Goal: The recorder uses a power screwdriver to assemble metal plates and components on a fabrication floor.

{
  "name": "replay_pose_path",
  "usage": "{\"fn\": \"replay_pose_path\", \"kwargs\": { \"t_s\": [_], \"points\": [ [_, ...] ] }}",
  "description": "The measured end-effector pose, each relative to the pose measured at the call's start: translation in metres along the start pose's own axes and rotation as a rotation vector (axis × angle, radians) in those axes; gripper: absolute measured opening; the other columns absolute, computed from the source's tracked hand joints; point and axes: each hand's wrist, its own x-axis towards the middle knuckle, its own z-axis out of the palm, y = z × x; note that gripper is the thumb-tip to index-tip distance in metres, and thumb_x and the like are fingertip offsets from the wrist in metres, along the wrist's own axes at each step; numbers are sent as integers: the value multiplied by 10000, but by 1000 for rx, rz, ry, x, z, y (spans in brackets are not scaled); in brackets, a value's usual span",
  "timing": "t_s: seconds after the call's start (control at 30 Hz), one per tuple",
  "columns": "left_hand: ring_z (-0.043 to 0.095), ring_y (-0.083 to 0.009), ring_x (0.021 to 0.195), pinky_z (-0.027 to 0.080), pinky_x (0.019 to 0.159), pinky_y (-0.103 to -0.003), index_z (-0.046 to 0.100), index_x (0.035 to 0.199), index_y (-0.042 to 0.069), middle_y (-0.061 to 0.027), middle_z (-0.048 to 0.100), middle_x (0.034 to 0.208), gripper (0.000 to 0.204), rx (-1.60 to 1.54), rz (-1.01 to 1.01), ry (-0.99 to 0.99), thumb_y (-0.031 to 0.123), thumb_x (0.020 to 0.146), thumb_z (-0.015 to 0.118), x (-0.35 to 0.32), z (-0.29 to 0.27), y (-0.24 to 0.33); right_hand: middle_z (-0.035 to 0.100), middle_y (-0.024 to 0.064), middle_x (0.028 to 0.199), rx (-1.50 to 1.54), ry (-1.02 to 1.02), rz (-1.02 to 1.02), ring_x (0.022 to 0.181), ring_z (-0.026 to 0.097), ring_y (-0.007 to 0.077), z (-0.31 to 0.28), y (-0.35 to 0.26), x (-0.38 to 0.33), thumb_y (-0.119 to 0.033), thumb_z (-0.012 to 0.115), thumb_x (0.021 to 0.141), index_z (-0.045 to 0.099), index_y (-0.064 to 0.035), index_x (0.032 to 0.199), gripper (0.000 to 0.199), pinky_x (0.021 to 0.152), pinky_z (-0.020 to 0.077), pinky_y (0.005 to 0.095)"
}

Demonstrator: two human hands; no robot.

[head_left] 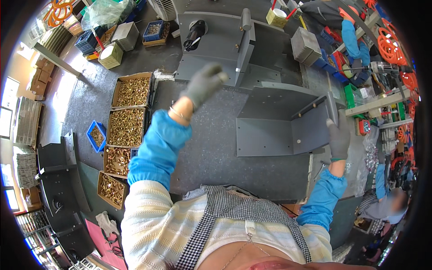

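My left hand (204, 85), in a grey glove, is raised over the table near the front edge of a grey metal cabinet assembly (209, 65). Motion smears its fingers, so I cannot make out anything in them. A black power tool (195, 35) lies on that assembly. My right hand (339, 138), gloved too, grips the right upright panel of a nearer grey angled metal piece (265, 135), its thumb against the panel and its fingers along the outside. Small brass-coloured fittings sit on this panel's inner face.
Left of the dark table (198, 166) stand open cartons of brass-coloured fittings (128, 127) and a small blue tray (96, 136). Metal boxes (307, 45) stand at the back right. Orange coiled hoses (390, 47) hang at the right, where other people work.
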Motion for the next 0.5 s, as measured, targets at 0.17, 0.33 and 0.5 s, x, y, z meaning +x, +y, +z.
{"fn": "replay_pose_path", "kwargs": {
  "t_s": [0.17,0.33,0.5],
  "points": [
    [588,-233,1151,521,944,-355,487,1388,-2,-143,587,1307,538,-104,-207,-333,227,934,663,-73,57,-44,649,174,1156,66,-22,136,1028,622,228,-16,43,7,-200,625,857,529,10,1333,528,921,447,316],
    [602,-250,1143,517,960,-380,508,1379,14,-159,592,1306,510,-194,-226,-342,243,944,646,-92,37,-58,651,175,1159,47,-10,219,1035,614,219,-35,67,1,-194,616,858,527,14,1337,530,930,443,318],
    [647,-234,1002,533,899,-361,591,1281,20,-132,655,1165,417,-293,-115,-2,253,938,632,-57,-37,-20,631,71,895,78,-78,317,738,565,140,-66,100,9,-189,616,860,547,-17,1333,508,685,463,303]
  ]
}}
